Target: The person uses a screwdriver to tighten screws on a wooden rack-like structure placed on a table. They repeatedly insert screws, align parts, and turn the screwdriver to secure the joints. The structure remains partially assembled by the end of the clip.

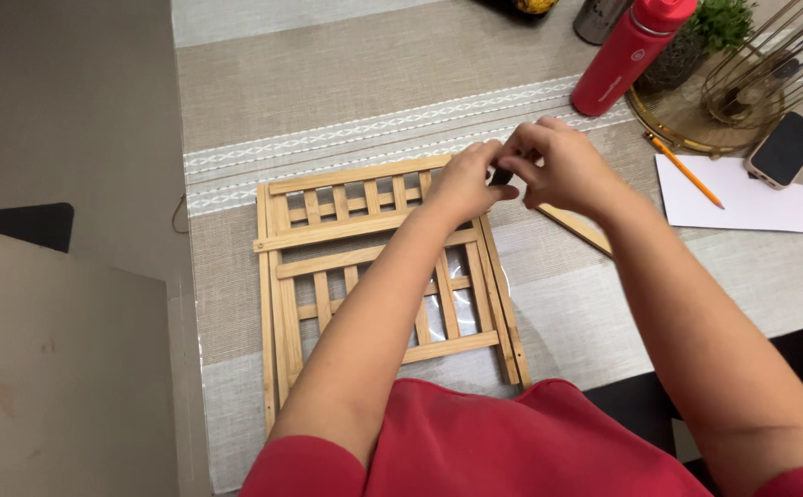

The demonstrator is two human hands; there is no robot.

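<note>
A light wooden slatted frame [328, 248] lies flat on the table, made of several thin bars. My left hand [467, 181] and my right hand [558, 166] meet over its far right corner. Together they pinch a small dark object [502, 175], mostly hidden by the fingers. A loose wooden strip [578, 230] lies just right of the frame, partly under my right forearm.
A striped beige cloth [328, 83] covers the table. At the back right stand a red bottle [629, 53], a gold wire basket [769, 64] on a round tray and a small plant [719, 23]. A phone [786, 147], white paper [751, 198] and an orange pencil [687, 171] lie nearby.
</note>
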